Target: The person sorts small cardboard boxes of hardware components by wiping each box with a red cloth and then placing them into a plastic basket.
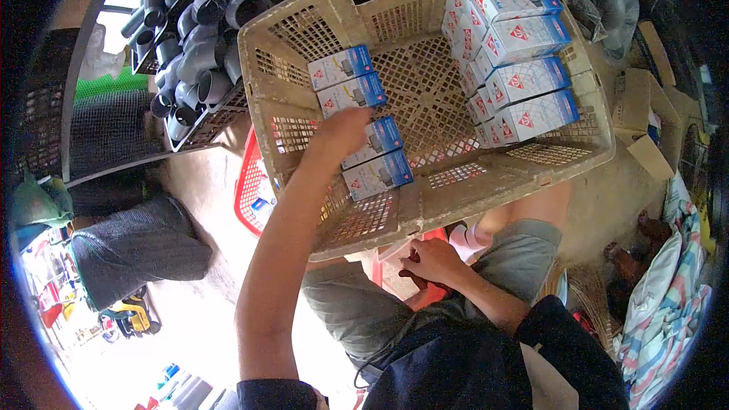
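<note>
My left hand (pixel 343 135) reaches into a worn tan plastic crate (pixel 326 239). Its fingers are bent over a row of small cardboard boxes along the crate's left side and seem to grip one; the fingertips are partly hidden. Above the hand lie a white-and-blue box (pixel 339 66) and another box (pixel 351 96). Just below it are a partly covered box (pixel 383 139) and the lowest box (pixel 377 175). My right hand (pixel 431 264) is curled closed over my lap, below the crate's near rim. What it holds, if anything, cannot be made out.
Stacked matching boxes (pixel 524 80) fill the crate's right side. A red basket (pixel 247 182) stands beneath on the left. Grey pipe fittings (pixel 203 57) crowd a rack at upper left. An opened cardboard carton (pixel 645 114) and a striped sack (pixel 661 304) lie right.
</note>
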`<act>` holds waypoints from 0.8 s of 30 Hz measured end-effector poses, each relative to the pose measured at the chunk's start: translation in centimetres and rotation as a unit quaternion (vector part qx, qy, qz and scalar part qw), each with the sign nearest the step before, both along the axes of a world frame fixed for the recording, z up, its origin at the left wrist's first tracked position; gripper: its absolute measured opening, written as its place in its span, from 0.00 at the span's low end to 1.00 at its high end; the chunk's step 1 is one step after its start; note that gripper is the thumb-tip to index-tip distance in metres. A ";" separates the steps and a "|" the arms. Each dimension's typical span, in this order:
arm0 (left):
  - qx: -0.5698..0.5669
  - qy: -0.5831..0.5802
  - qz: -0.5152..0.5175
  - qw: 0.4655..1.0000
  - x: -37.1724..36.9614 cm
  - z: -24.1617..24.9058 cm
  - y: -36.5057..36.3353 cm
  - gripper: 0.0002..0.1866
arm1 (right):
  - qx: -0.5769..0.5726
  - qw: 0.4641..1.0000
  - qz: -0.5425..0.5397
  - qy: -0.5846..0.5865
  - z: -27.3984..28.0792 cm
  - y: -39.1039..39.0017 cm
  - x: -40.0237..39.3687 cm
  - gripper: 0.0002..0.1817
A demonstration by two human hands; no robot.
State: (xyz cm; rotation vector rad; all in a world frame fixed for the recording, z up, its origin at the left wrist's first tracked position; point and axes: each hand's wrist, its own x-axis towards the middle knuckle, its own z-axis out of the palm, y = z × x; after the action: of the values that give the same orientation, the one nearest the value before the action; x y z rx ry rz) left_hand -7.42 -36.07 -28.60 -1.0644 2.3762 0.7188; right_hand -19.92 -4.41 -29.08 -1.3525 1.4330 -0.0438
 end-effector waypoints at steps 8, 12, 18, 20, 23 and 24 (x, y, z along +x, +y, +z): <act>0.071 0.072 0.011 0.995 -2.0 -1.4 1.3 0.31 | -0.015 1.000 -0.008 0.003 -0.4 0.3 0.0 0.24; 0.122 0.048 0.048 0.990 -2.8 0.6 0.7 0.31 | -0.017 1.000 -0.008 0.008 -0.8 0.5 0.0 0.25; 0.171 0.062 0.091 0.979 -1.4 -0.9 0.0 0.37 | -0.031 0.999 -0.009 0.000 -0.9 0.6 0.0 0.25; 0.147 0.057 0.086 0.984 -1.1 -1.5 0.2 0.37 | -0.028 1.000 -0.008 -0.002 -1.0 0.7 0.1 0.25; 0.129 0.058 0.095 0.985 -1.2 -1.0 0.5 0.35 | -0.031 0.999 -0.014 -0.003 -1.4 1.0 0.1 0.25; 0.064 0.077 0.076 0.992 -1.2 -1.1 1.2 0.33 | -0.033 0.999 -0.015 -0.003 -1.4 1.1 0.1 0.25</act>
State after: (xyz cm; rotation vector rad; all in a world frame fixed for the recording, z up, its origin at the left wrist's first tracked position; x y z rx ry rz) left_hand -8.61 -34.87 -29.69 -1.1811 2.3562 1.0290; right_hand -19.83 -3.35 -30.45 -1.3827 1.4571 -0.1158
